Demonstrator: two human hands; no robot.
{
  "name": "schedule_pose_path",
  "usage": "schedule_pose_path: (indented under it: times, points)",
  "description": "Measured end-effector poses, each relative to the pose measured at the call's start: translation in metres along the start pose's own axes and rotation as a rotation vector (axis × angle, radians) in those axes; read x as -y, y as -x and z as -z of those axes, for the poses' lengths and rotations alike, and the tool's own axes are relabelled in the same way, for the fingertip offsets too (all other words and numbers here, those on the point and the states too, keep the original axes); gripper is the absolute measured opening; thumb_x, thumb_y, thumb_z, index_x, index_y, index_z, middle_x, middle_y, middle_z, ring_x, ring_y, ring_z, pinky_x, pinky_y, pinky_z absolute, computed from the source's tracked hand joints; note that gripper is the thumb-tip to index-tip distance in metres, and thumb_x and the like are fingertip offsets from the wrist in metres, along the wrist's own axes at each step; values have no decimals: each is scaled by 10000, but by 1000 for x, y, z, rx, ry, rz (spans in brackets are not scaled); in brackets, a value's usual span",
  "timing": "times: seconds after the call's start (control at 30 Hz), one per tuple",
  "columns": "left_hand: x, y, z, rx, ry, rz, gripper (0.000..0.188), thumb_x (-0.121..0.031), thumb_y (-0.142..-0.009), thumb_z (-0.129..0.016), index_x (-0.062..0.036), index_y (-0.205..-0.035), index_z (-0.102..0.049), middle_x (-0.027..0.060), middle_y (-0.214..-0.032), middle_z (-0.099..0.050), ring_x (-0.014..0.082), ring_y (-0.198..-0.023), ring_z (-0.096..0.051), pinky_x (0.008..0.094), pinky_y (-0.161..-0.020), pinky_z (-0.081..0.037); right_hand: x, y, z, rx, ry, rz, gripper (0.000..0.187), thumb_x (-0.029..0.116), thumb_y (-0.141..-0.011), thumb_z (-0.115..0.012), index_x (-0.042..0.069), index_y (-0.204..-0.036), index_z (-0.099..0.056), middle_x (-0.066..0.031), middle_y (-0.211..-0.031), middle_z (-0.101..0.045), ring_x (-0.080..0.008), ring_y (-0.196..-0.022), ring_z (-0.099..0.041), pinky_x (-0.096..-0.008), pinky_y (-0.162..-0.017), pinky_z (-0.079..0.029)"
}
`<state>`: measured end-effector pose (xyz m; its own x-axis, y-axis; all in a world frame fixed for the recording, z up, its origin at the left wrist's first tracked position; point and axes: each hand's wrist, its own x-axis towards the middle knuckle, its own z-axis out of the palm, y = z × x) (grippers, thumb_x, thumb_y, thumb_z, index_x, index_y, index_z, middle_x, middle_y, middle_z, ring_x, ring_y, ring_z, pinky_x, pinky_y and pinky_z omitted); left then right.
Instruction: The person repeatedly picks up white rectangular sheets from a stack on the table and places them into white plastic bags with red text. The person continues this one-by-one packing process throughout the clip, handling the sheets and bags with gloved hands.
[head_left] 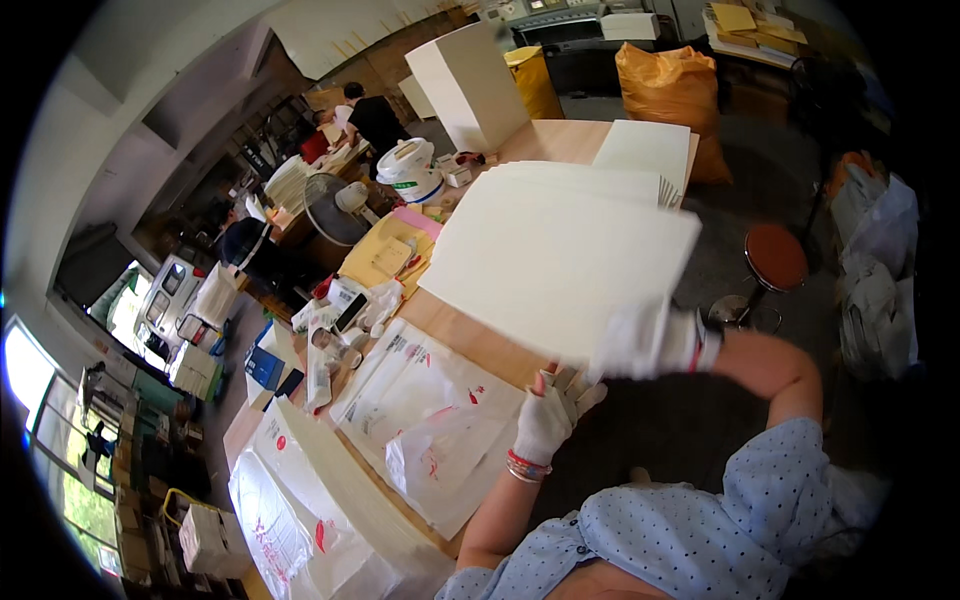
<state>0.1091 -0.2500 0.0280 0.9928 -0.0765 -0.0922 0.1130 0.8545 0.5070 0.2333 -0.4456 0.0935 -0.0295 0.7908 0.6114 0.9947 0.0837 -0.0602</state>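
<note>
A fanned stack of large white sheets lies across the table in front of me, its near right edge smeared by motion. At that edge is my right hand, in a white glove; it is too blurred to show whether its fingers grip a sheet. My left hand, in a white glove with bare fingertips, is just below the near edge of the sheets. Its fingers are apart, and I see nothing held in it. White plastic bags with red print lie on the table left of it.
A bag-covered stack stands at the near left. Farther back are a fan, a white bucket and a tall white stack. A red round stool and an orange sack stand on the right. Other people work at the far left.
</note>
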Motion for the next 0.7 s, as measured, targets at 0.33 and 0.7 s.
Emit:
schedule_pose_path:
  times: [0.33, 0.7]
  points:
    - [-93, 77, -23, -230, -1003, -39, 199, -68, -711, -609, 38, -876, -643, 92, -762, -629, 202, -726, -615, 319, -658, -508, -32, 135, -11, 96, 0, -937, 244, 199, -861, -541, 53, -1051, -588, -124, -1013, -602, -227, -933, -599, -325, -810, -482]
    - [-2, 93, 42, -131, -1957, -413, 688, -227, -730, -636, 9, -1311, -352, 263, -1331, -343, 421, -1243, -302, 477, -1014, -275, 85, 53, -143, -553, -542, -959, 211, 67, -799, -587, -58, -968, -584, -112, -814, -632, -148, -700, -588, -296, -614, -486]
